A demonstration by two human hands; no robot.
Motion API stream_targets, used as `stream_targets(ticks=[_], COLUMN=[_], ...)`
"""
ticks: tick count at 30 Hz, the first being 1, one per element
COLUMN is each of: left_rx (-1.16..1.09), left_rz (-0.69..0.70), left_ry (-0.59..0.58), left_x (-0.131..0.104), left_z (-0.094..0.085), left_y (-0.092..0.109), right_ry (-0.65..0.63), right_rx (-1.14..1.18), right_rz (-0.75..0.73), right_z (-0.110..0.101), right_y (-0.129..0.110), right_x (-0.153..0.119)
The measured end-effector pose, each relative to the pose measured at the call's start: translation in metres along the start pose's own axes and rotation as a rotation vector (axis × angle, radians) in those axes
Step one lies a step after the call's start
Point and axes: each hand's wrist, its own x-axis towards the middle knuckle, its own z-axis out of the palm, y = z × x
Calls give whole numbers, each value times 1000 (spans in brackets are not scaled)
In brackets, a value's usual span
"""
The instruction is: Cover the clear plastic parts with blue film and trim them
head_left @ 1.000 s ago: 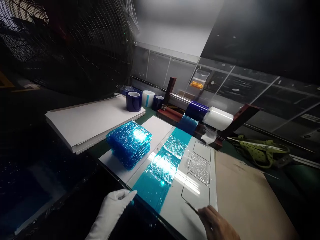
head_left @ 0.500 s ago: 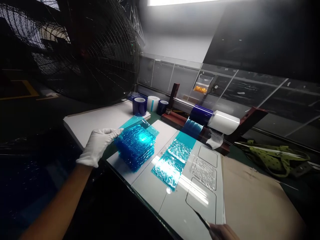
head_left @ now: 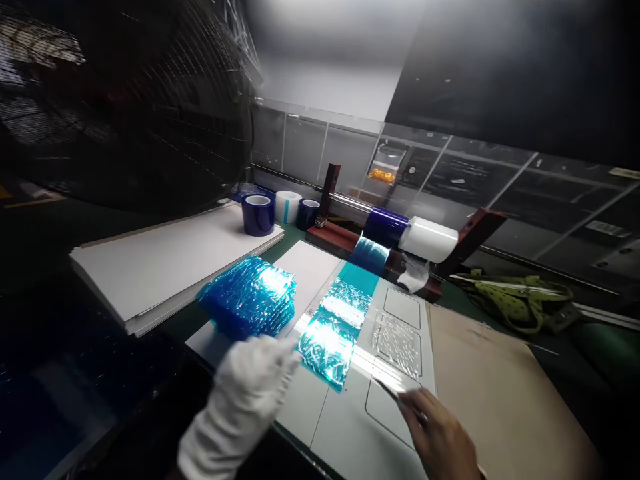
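My left hand (head_left: 245,400), in a white glove and smeared by motion, is in front of a stack of shiny blue film pieces (head_left: 250,297). Its bunched fingertips come close to the near left edge of a blue film strip (head_left: 327,340); contact cannot be made out. That strip runs from a blue film roll (head_left: 386,227) down onto a pale board (head_left: 325,427) marked with rounded rectangles. My bare right hand (head_left: 443,433) is closed around slim, pointed tweezers (head_left: 393,393), their tip over the lower outline. A clear textured piece (head_left: 397,343) lies in the middle outline.
White sheets (head_left: 160,253) are stacked at the left, with blue and white film rolls (head_left: 259,215) behind. A white roll (head_left: 430,238) shares the bar of the reddish stand (head_left: 473,240). Brown cardboard (head_left: 490,380) lies at right near a green bag (head_left: 510,300). A large fan (head_left: 125,100) looms left.
My left hand has left the top of the blue stack and come down and right towards the strip. My right hand has moved up over the board with the tweezers. The view has shifted slightly.
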Motion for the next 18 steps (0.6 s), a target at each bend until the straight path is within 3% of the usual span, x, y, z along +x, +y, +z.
stream_targets(ticks=[1, 2, 5, 7, 11, 18], left_rx=[32, 74, 114, 130, 151, 146], left_rz=[-31, -77, -128, -157, -195, -210], left_ry=[-203, -326, -441, -493, -558, -609], left_x=[-2, -2, 14, 27, 39, 39], left_z=[20, 41, 95, 119, 136, 137], left_y=[9, 14, 11, 2, -11, -9], right_ry=[-33, -71, -133, -151, -212, -367], right_rx=[-34, -64, -131, -152, -197, -250], right_rz=[-35, -67, -108, -126, -178, -235], right_z=[2, 6, 22, 35, 59, 78], right_y=[-8, -17, -43, -57, -80, -91], right_x=[16, 32, 83, 111, 149, 173])
